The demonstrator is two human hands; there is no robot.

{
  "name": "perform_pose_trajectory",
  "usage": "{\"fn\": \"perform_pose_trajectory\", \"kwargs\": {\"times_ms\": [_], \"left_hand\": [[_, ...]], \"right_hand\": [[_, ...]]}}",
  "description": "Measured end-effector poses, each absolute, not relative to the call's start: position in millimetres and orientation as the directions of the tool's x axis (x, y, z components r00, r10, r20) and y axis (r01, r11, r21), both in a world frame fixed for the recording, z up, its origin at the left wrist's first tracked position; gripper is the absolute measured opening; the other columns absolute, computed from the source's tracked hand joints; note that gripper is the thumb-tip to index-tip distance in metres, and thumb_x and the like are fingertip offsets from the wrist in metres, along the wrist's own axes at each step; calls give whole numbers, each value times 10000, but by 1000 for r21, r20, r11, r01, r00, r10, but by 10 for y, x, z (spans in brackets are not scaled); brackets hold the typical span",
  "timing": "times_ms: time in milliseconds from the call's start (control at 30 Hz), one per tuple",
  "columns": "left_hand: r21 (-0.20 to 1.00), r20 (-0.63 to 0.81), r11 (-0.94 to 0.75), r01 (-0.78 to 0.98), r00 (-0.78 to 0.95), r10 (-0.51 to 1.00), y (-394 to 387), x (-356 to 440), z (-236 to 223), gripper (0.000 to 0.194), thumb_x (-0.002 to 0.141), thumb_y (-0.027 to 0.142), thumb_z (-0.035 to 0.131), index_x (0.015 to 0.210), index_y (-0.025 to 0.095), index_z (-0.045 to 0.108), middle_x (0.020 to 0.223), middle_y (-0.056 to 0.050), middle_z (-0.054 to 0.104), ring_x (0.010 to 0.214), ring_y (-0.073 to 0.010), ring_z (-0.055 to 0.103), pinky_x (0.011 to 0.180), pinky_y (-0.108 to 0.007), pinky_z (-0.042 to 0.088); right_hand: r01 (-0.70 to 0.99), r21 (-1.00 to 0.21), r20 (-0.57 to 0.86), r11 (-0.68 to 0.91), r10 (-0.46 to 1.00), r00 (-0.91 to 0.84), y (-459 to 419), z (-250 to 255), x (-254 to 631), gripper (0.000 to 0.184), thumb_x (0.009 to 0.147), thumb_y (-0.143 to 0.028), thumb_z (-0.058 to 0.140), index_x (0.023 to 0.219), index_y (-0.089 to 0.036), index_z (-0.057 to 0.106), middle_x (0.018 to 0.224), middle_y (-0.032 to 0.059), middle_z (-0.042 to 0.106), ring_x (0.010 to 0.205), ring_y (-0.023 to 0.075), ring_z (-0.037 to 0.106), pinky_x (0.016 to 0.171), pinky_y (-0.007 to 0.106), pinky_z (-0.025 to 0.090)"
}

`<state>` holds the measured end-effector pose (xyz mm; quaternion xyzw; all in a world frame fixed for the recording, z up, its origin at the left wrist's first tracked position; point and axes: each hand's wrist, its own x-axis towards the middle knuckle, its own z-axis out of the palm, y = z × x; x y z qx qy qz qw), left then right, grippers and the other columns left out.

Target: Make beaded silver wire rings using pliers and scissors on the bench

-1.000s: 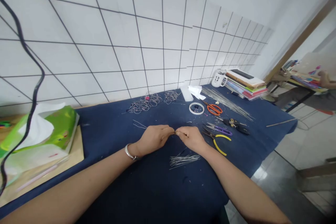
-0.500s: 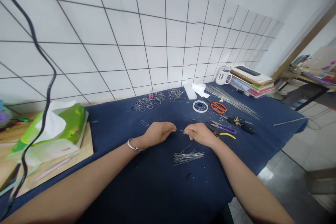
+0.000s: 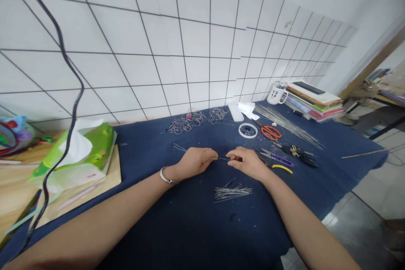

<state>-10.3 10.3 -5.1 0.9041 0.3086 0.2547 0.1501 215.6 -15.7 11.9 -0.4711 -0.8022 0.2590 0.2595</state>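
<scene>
My left hand (image 3: 200,162), with a silver bangle at its wrist, is closed in a pinch on a thin metal wire (image 3: 222,158). Two wire tails (image 3: 179,147) stick out behind that hand toward the upper left. The wire spans the short gap to my right hand (image 3: 246,162), whose thumb and forefinger are at its other end, loosely closed around it. Just below both hands, a small pile of short cut wires (image 3: 233,193) lies on the dark blue cloth (image 3: 177,228).
Purple-handled snips (image 3: 280,159), yellow-handled pliers (image 3: 282,168), black cutters (image 3: 297,152) and orange scissors (image 3: 271,132) lie right of my hands. Behind are tangled wire loops (image 3: 185,122), a white ring (image 3: 247,130), long wires (image 3: 287,124) and a mug (image 3: 276,94). A tissue pack (image 3: 101,147) sits left.
The view has swung a little to the left, so everything sits further right. My right thumb and forefinger have loosened slightly at the wire's end. My left hand keeps its pinch.
</scene>
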Motion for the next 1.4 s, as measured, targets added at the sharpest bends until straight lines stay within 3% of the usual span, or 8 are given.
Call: {"fn": "perform_pose_trajectory", "kwargs": {"times_ms": [167, 433, 700, 1100, 1400], "left_hand": [[326, 364, -805, 496, 719, 591, 49, -92, 10, 242, 836, 214, 377, 923, 225, 602, 784, -47, 625, 690, -142, 565, 614, -212, 366], [233, 359, -837, 496, 756, 548, -11, -78, 27, 213, 827, 177, 387, 915, 208, 578, 767, -27, 611, 662, -133, 555, 581, -214, 364], [363, 344, -801, 477, 730, 590, 0, -31, -30, 187, 839, 181, 391, 922, 193, 558, 886, -31, 611, 793, -134, 570, 695, -212, 409], [299, 298, -780, 549, 723, 623, -59, -31, 52, 201, 864, 226, 357, 924, 192, 546, 863, -21, 589, 781, -134, 559, 692, -221, 409], [310, 318, -790, 529, 726, 611, -43, -26, 47, 202, 862, 225, 361, 936, 191, 546, 869, -22, 590, 773, -135, 559, 678, -218, 400]], "right_hand": [[648, -573, 209, 502, 854, -477, -184, 156, 2100, 129, 763, -240, 538, 825, -226, 651, 755, 5, 624, 711, 131, 553, 679, 243, 401], [682, -500, 161, 534, 831, -533, -188, 161, 2094, 157, 748, -181, 481, 717, -236, 625, 690, -3, 589, 630, 134, 531, 619, 245, 388], [710, -490, 123, 505, 847, -518, -162, 160, 2111, 149, 750, -193, 465, 728, -234, 607, 698, 2, 579, 627, 137, 523, 603, 252, 381], [706, -510, 116, 492, 852, -511, -207, 186, 2061, 122, 739, -191, 469, 771, -223, 582, 702, -8, 541, 612, 120, 504, 580, 238, 374], [708, -508, 148, 490, 860, -489, -182, 174, 2067, 121, 717, -163, 465, 689, -216, 571, 670, -15, 540, 609, 120, 493, 580, 237, 357]]}}
